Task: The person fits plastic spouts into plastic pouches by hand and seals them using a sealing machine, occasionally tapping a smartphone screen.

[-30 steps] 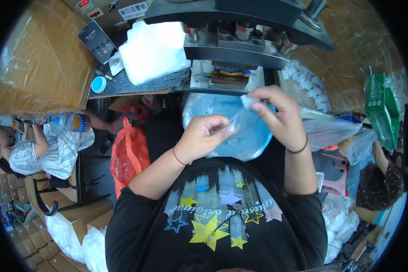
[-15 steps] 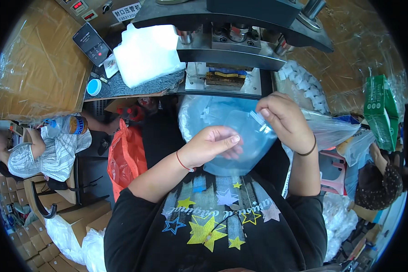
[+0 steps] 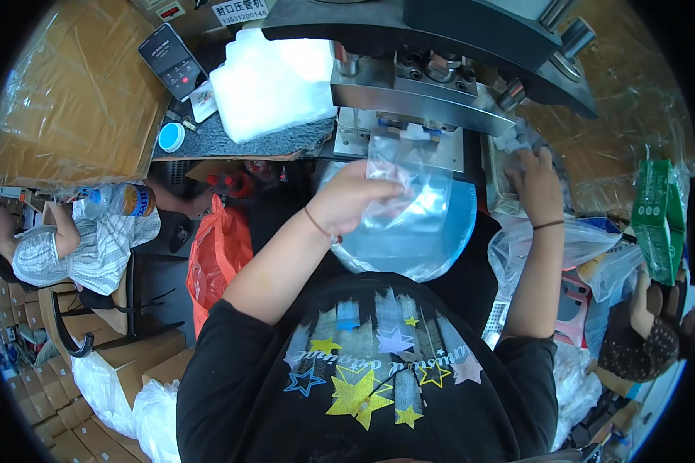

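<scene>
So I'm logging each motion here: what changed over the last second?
The right hand let go of the clear bag and reached out to the tray beside the machine. The left hand lifted the bag toward the machine. The white bag stack stayed put.

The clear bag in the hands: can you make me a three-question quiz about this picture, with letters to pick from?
1. Where is the clear plastic bag?
A. under the metal machine head
B. on the floor
C. inside a cardboard box

2. What colour is the round cap on the grey mat?
A. red
B. blue and white
C. green

3. What is the left hand doing?
A. hanging empty
B. holding a bottle
C. holding the bag

Answers:
1 A, the bag's top edge sits just below the metal machine head.
2 B, it has a blue rim and a white middle.
3 C, its fingers pinch the bag's left side, while the right hand reaches to the tray beside the machine.
</scene>
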Demonstrator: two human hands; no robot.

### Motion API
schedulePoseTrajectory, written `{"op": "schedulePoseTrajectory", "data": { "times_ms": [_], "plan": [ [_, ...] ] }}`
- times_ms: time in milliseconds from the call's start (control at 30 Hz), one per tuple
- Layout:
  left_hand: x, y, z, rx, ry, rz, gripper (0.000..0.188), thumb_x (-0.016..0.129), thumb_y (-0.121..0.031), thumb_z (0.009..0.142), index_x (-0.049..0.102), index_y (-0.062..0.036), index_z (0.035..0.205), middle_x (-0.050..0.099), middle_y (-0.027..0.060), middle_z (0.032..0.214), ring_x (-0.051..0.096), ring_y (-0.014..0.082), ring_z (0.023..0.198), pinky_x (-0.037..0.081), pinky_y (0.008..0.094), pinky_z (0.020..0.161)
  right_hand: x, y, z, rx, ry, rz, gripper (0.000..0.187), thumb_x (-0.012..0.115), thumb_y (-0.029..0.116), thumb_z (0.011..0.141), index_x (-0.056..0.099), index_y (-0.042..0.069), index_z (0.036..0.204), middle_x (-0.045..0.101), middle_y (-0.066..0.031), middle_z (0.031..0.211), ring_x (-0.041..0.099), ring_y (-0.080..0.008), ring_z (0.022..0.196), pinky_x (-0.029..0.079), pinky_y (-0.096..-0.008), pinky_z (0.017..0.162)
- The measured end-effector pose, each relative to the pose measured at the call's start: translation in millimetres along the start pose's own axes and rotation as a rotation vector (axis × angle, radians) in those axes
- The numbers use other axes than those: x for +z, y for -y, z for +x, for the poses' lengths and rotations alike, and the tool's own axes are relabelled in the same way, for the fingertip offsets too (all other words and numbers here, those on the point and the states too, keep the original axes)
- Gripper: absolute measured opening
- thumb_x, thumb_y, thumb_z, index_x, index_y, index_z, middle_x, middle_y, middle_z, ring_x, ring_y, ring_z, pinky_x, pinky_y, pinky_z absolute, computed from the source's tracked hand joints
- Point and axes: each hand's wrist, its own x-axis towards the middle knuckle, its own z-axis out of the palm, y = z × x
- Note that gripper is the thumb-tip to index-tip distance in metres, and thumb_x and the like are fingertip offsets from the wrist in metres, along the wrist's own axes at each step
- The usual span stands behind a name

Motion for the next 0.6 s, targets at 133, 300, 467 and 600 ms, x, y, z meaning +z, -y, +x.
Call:
{"op": "schedulePoseTrajectory", "data": {
  "times_ms": [133, 300, 467, 600],
  "plan": [
    [-0.4, -7.9, 6.7, -0.066, -0.079, -0.013, 0.023, 0.068, 0.0, 0.087, 0.062, 0.0019, 0.109, 0.068, 0.0119, 0.103, 0.067, 0.016, 0.088, 0.056, 0.0284, 0.079, 13.2, -0.9, 1.3, -0.046, -0.001, 0.096, 0.029, 0.07, 0.012, 0.086, 0.063, 0.008, 0.114, 0.057, -0.0167, 0.112, 0.062, -0.0394, 0.095, 0.052, -0.0456, 0.078],
    [-54.3, -38.5, 2.0, 0.988, -0.977, 1.228, 0.061, 0.073, -0.02, 0.086, 0.041, 0.0063, 0.131, 0.054, 0.026, 0.119, 0.058, 0.0344, 0.11, 0.047, 0.0442, 0.096, 17.1, -0.7, -10.6, 0.013, -0.194, 0.373, 0.021, 0.066, 0.005, 0.087, 0.063, 0.003, 0.108, 0.058, -0.0153, 0.111, 0.063, -0.0335, 0.093, 0.053, -0.0413, 0.076],
    [-76.4, -43.1, -32.3, 0.641, -0.594, 2.069, 0.06, 0.066, -0.03, 0.091, 0.047, -0.0057, 0.142, 0.038, 0.0248, 0.151, 0.04, 0.0476, 0.135, 0.033, 0.0585, 0.108, 0.3, 4.8, -16.1, -0.156, -0.512, 0.285, 0.018, 0.06, 0.002, 0.091, 0.062, -0.001, 0.108, 0.061, -0.0151, 0.113, 0.063, -0.0328, 0.097, 0.05, -0.0384, 0.086],
    [-72.9, -23.1, -63.1, 0.499, -0.62, 1.784, 0.045, 0.063, -0.016, 0.094, 0.053, -0.0044, 0.135, 0.063, 0.0222, 0.124, 0.06, 0.0401, 0.115, 0.049, 0.0429, 0.094, -22.3, 27.1, -38.1, -0.044, -0.456, 0.465, 0.016, 0.058, 0.004, 0.093, 0.062, -0.001, 0.108, 0.062, -0.0164, 0.109, 0.063, -0.0328, 0.098, 0.049, -0.0375, 0.087]
  ]
}}
